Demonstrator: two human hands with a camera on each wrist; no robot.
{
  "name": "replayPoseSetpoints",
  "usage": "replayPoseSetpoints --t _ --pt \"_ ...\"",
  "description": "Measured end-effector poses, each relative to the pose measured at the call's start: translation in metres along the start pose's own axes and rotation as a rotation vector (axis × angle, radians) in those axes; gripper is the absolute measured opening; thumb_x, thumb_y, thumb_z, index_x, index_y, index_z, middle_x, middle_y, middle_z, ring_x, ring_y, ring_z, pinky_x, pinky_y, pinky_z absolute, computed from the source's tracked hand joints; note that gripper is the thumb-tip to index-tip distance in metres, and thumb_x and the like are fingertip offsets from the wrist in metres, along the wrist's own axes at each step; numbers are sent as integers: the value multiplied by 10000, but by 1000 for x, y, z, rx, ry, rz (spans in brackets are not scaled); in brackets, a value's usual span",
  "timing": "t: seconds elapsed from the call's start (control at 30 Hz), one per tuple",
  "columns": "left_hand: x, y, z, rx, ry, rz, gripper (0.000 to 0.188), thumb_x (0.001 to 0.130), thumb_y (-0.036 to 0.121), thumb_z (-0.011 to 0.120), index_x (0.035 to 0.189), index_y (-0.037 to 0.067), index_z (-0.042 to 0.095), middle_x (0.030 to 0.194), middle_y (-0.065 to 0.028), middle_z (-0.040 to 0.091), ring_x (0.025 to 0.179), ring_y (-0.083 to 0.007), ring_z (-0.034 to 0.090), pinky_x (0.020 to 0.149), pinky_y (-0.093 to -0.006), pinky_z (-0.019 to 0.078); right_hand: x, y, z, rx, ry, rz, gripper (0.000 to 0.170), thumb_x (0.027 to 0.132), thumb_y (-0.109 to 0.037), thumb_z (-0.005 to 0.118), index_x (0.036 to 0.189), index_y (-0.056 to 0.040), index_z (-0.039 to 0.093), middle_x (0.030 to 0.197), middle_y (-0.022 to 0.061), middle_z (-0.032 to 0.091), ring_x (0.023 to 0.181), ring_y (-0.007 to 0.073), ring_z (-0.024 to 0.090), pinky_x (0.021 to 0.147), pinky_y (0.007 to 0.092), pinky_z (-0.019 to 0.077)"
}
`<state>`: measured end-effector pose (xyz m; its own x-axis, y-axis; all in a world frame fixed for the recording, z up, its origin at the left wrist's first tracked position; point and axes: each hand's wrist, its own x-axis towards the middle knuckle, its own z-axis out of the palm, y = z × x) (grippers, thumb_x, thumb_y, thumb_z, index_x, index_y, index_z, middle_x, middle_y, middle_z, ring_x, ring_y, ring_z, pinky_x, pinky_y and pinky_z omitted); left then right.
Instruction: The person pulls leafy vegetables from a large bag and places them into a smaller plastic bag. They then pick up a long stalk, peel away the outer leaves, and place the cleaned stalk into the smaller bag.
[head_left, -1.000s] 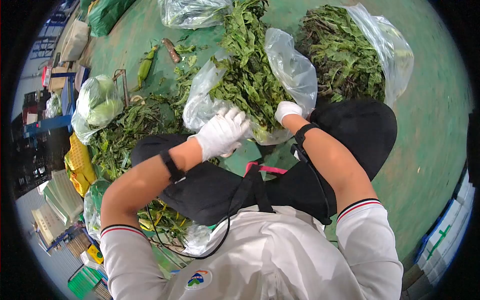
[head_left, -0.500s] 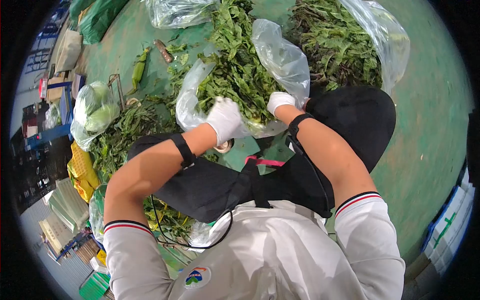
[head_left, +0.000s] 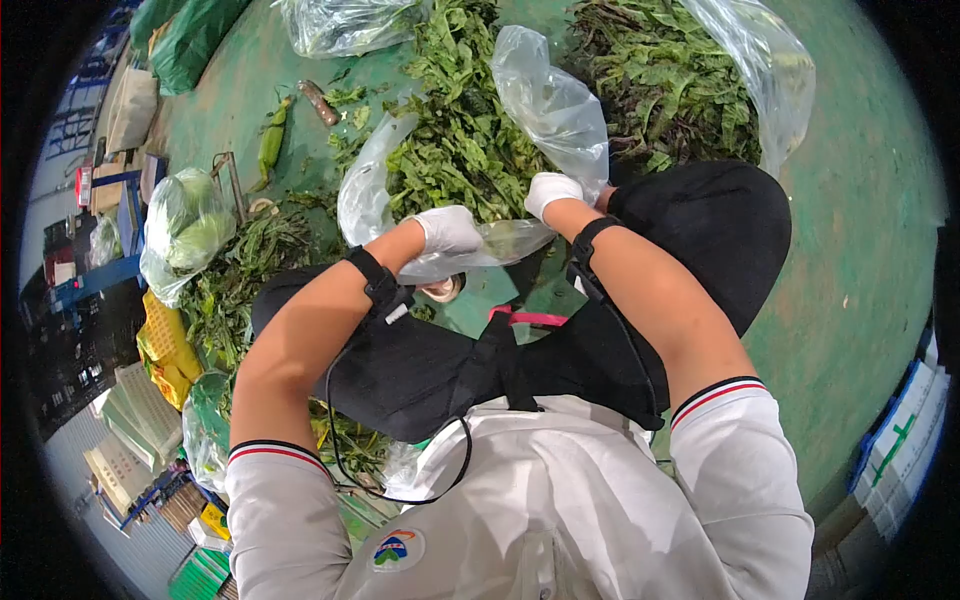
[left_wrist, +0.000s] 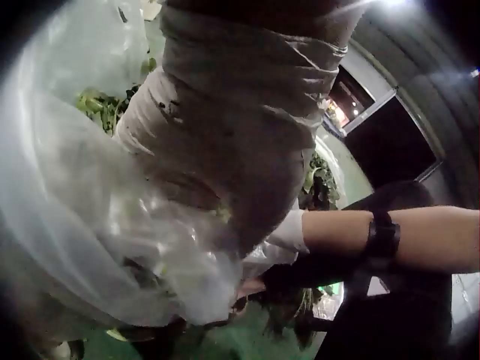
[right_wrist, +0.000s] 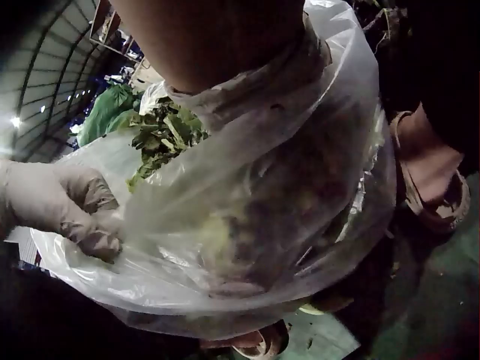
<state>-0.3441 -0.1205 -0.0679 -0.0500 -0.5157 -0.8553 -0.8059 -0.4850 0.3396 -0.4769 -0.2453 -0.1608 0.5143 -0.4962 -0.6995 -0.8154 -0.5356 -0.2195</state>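
A clear plastic bag of leafy greens lies between the person's knees, its mouth spread around the leaves. At the near left rim, the white-gloved left hand grips the film; the right wrist view shows this hand with fingers curled on the bag's edge. My right hand, also gloved, holds the near right side of the bag, knuckles up. Film stretches between both hands across the near edge of the greens. In the right wrist view, cloudy plastic hides the right fingers.
Another opened bag of greens lies to the right. Loose greens and a bag of round pale green vegetables are at left. A corn cob lies on the green floor. The knees flank the bag.
The left hand has gone from spread fingers over the bag's near left side to a curled grip on its rim. The near edge is now drawn out between the hands. The right hand keeps its hold.
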Motion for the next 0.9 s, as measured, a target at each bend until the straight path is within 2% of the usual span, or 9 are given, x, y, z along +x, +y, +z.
replayPoseSetpoints --t 0.13,0.23,0.27,0.4,0.5,0.63,0.67,0.77,0.9 --pt "-12 -12 -19 118 -74 78 363 689 289 636 836 -43 641 749 -183 639 676 -274 621 639 -373 470 6 -3 -2 -14 -100 15 247 764 -182 622 968 -74 710 1066 142 664 971 344 640 774 462 502" --pt "-25 -21 -21 2 -148 150 388 654 267 691 923 -10 647 797 -183 645 730 -275 629 650 -370 472 6 0 -1 -39 -93 -15 253 759 -173 619 973 -71 708 1073 142 661 975 347 639 780 462 504" --pt "-39 -10 -30 171 -57 153 401 647 209 697 1003 33 643 854 -180 653 797 -295 642 670 -371 487 4 -1 -2 -34 -97 -8 254 758 -170 618 974 -71 708 1076 141 661 979 347 637 781 462 504" --pt "-71 3 -34 623 -122 -64 353 645 272 679 939 78 688 826 -157 671 825 -331 651 707 -387 514 6 2 2 -15 -70 -12 253 759 -157 610 978 -76 709 1078 143 659 989 348 633 782 461 505" --pt "-87 -1 -39 767 -118 -134 336 620 292 690 853 52 726 850 -155 685 813 -324 663 707 -371 515 10 2 6 -24 -58 -1 239 759 -144 614 967 -79 713 1071 150 660 984 347 636 776 452 509" --pt "-123 -2 -67 900 181 -47 355 632 362 696 819 60 693 725 -129 662 701 -302 656 651 -402 512 4 3 4 -92 -81 -50 228 748 -136 637 955 -81 716 1063 141 665 962 337 646 758 445 516" --pt "-133 8 -73 907 132 -74 319 653 350 712 766 53 676 772 -120 645 713 -291 642 613 -407 502 7 3 7 -116 -93 -63 228 747 -136 638 954 -83 717 1060 137 666 960 334 647 755 442 517" --pt "-162 15 -70 945 404 118 269 669 319 706 721 60 656 849 -107 605 826 -303 609 689 -412 489 3 1 5 -90 -31 -52 226 745 -135 641 952 -89 720 1046 125 673 957 322 651 749 428 521" --pt "-198 45 -76 994 595 639 253 622 285 710 668 56 611 810 -83 546 973 -331 524 868 -456 399 -4 -6 -4 -39 21 4 227 742 -127 641 951 -94 722 1026 110 682 949 308 657 744 411 524"
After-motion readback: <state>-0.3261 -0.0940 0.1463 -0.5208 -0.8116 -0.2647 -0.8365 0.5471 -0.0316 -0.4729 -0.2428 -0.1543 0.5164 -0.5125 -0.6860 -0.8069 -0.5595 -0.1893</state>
